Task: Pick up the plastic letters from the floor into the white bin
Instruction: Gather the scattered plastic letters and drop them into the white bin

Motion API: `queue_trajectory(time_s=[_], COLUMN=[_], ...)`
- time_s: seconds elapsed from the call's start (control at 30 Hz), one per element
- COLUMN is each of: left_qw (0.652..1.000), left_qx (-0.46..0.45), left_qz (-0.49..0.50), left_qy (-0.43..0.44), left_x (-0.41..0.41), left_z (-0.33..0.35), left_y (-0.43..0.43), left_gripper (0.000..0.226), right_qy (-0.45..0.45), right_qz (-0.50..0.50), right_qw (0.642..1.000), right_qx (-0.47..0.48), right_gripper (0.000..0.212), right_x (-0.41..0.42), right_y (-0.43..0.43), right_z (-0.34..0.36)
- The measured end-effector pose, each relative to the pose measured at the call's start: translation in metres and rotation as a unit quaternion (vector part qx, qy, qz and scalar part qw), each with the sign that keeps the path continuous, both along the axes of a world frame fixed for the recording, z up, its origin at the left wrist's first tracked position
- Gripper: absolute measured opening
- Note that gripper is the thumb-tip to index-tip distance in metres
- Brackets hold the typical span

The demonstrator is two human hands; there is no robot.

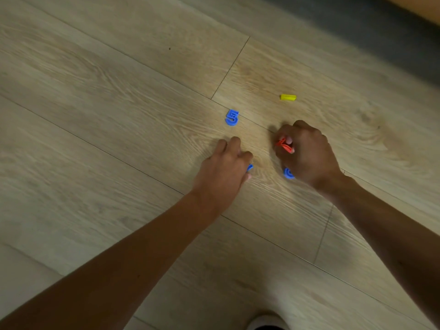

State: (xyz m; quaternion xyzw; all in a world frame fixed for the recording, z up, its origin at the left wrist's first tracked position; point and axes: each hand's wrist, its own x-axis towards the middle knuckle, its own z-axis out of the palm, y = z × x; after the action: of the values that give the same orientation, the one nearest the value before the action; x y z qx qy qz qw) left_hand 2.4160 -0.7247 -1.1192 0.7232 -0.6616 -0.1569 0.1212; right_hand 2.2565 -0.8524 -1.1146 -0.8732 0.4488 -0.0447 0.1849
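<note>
On pale wood-plank floor (119, 91): right hand (307, 153) grasps orange plastic letters (284, 146); left hand (223, 172) pinches small blue plastic piece (250, 167); blue plastic numeral 5 (232, 117) lies beyond.

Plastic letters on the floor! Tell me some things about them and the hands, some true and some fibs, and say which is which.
1. A blue 5 lies on the floor beyond the left hand. True.
2. The right hand holds a red piece. True.
3. The yellow piece is in the left hand. False: it lies on the floor, apart from both hands.
4. The white bin stands beside the blue 5. False: no bin is in view.
5. A blue piece peeks out from the left hand's curled fingers. True.
</note>
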Motion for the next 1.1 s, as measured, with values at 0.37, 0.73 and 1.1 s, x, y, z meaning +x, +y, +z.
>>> queue_trajectory(time_s=[0.37,0.73,1.1], left_qw=[0.996,0.998,0.997], left_qx=[-0.044,-0.046,-0.026], left_qz=[-0.035,0.035,0.034], left_qy=[0.072,-0.004,-0.062], left_x=[0.009,0.05,0.043], left_z=[-0.005,0.003,0.001], left_y=[-0.018,-0.102,-0.085], left_gripper=[0.01,0.027,0.024], right_qy=[-0.077,0.039,-0.08], right_qz=[0.01,0.04,0.029], right_qw=[0.995,0.996,0.996], right_qx=[-0.069,-0.068,0.016], right_gripper=[0.012,0.012,0.017], right_x=[0.003,0.041,0.02], right_y=[-0.053,-0.107,-0.07], right_z=[0.014,0.007,0.026])
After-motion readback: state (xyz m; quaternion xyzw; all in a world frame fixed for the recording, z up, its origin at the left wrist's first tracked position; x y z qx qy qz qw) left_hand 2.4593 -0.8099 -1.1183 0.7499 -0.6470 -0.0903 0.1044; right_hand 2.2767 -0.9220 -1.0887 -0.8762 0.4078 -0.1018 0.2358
